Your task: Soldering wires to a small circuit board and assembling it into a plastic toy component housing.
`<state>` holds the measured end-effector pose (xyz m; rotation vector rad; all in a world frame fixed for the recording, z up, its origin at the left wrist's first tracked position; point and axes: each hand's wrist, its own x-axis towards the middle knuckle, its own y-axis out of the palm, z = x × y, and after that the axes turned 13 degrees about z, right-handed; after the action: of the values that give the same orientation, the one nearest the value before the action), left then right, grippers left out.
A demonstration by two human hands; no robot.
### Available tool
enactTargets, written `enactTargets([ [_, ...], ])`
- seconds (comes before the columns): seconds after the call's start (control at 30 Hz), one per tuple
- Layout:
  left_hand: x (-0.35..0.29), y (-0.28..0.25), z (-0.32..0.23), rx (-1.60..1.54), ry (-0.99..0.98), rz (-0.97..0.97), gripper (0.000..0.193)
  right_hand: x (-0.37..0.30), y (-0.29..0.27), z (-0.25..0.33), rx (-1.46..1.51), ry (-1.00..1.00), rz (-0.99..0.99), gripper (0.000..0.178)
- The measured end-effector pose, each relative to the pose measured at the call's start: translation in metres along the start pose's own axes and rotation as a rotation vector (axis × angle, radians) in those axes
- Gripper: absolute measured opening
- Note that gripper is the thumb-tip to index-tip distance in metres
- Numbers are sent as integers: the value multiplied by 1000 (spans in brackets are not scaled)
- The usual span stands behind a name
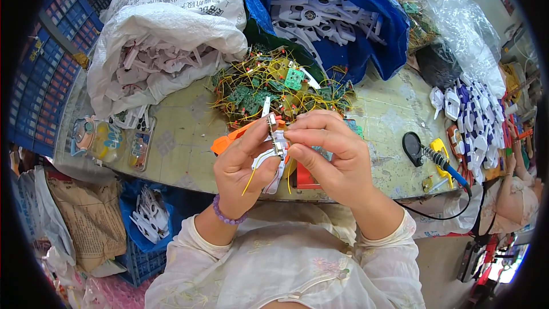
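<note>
Near the table's front edge, my left hand (243, 157) pinches a small, narrow circuit board (272, 131) standing on end between thumb and fingers. A yellow wire (248, 182) hangs down beside my left thumb. Close against the board's right side, the thumb and fingertips of my right hand (337, 151) are pressed together; what they grip is too small to make out. Below the hands lies a white plastic part (277, 184), partly covered by them. An orange object (227, 141) shows behind my left hand, and a red block (306, 179) sits under my right.
Beyond my hands is a heap of green circuit boards (246, 100) with yellow wires. Behind it stand a white sack (108, 74) and a blue bag (394, 28) of white plastic parts. A soldering iron (452, 173) lies at right, near white-and-purple pieces (477, 126). Bottles (106, 140) stand left.
</note>
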<state>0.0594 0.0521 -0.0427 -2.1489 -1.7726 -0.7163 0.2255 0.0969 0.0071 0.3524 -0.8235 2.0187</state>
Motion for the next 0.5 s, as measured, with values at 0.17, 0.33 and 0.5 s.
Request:
enactTargets([
  [0.17, 0, 1, -2, -20, 10, 9, 52, 0, 1, -1, -2, 8, -12, 18],
  [0.33, 1, 1, -1, 1, -5, -12, 53, 0, 2, -3, 1, -26, -43, 18],
  [0.5, 8, -6, 5, 461, 115, -103, 54, -8, 3, -4, 42, -21, -90, 19],
])
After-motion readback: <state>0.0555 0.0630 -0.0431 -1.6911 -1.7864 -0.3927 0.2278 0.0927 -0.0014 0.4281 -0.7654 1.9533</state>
